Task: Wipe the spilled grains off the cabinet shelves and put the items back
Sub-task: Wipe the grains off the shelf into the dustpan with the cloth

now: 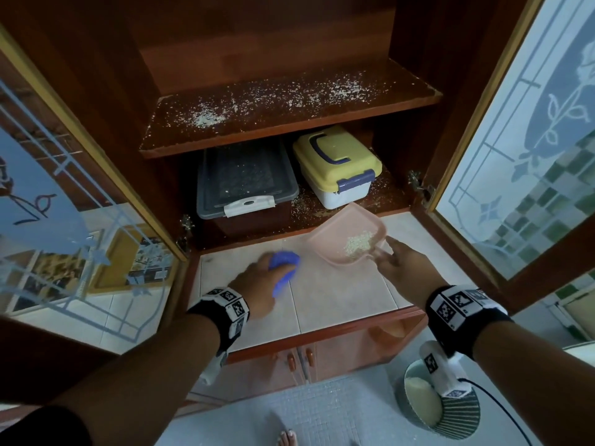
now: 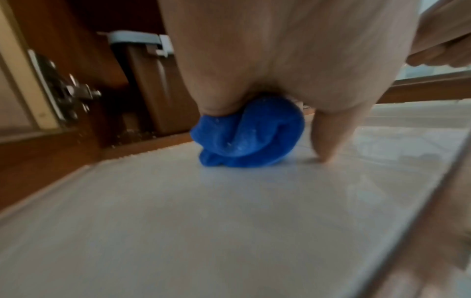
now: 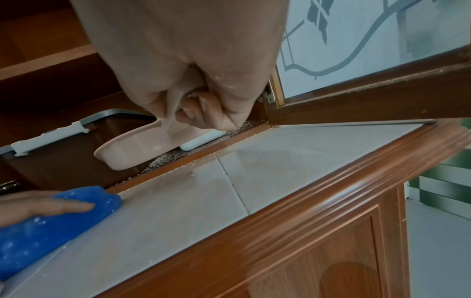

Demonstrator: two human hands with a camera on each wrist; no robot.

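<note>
Left hand (image 1: 257, 284) grip bunched on blue cloth (image 1: 283, 268); right hand (image 1: 402, 265) grip clamps pink dustpan (image 1: 347, 236) handle.

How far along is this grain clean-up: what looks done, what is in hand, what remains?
Done: some grains lie in the pink dustpan. In hand: the left hand presses a blue cloth on the tiled counter; the right hand grips the dustpan. Left: the upper shelf and lower shelf are grain-strewn.

Upper shelf (image 1: 289, 123) bare but for grains; lower shelf crowded by grey box (image 1: 246, 185), yellow-lidded box (image 1: 338, 165).
</note>
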